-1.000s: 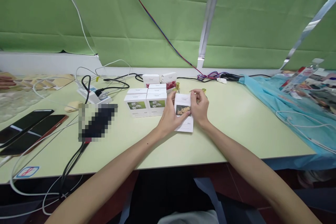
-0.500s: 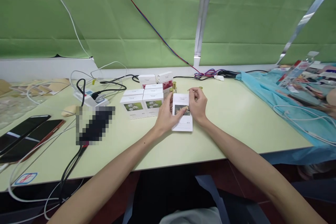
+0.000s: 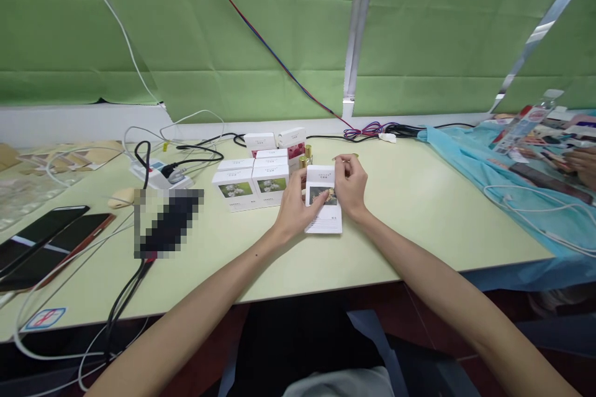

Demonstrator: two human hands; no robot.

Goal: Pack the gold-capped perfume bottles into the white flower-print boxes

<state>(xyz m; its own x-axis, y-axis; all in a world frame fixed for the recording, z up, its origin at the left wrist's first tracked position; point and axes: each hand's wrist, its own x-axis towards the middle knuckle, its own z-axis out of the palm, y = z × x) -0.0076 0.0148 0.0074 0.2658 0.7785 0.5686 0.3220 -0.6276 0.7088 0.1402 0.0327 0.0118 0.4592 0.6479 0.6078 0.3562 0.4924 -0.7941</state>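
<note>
A small white carton [image 3: 325,223] with a flower photo on its front stands near the middle of the table. My left hand [image 3: 298,205] is closed around its left side, the thumb lying across the photo. At the carton's upper right edge, my right hand [image 3: 350,185] has its fingers curled against it; whether they pinch a flap is hidden. Gold-capped little bottles [image 3: 308,154] stand just behind the carton. White boxes with white-flower photos [image 3: 237,191] are grouped to the left of my left hand, and boxes with red photos [image 3: 293,139] stand behind them.
A power strip [image 3: 158,172] with cables, a blurred dark object [image 3: 170,223] and two phones [image 3: 56,248] lie on the left. On the right, a blue plastic sheet [image 3: 470,155] bears a clear bottle [image 3: 531,121] and clutter. Another person's hand [image 3: 582,164] shows at the right edge.
My hands and the carton have barely moved. The other person's hand at the far right has come further into view.
</note>
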